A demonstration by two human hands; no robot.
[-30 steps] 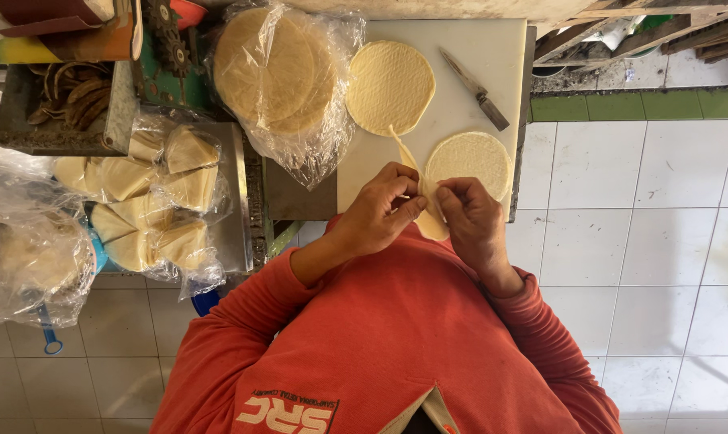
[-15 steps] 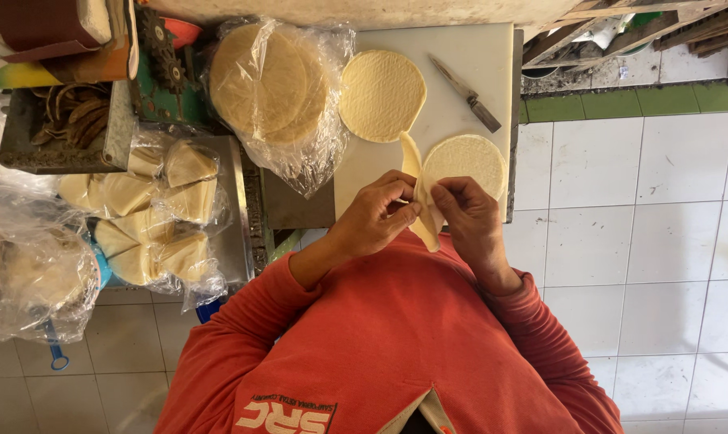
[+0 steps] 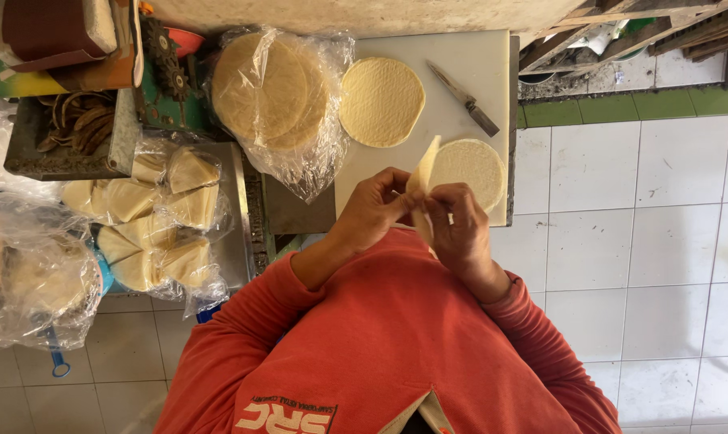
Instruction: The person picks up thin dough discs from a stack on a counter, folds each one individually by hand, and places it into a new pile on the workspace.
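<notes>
Both hands meet at the near edge of the white cutting board (image 3: 460,72). Left hand (image 3: 374,210) and right hand (image 3: 459,229) pinch a folded wrapper (image 3: 421,181) between closed fingertips, held on edge above the board. Two round wrappers lie flat on the board: one far (image 3: 382,101), one near (image 3: 472,167). Knife (image 3: 464,100) beside them. Clear bag of round wrappers (image 3: 271,92) left of board. Another bag with folded triangles (image 3: 159,221) on a metal tray (image 3: 239,241).
</notes>
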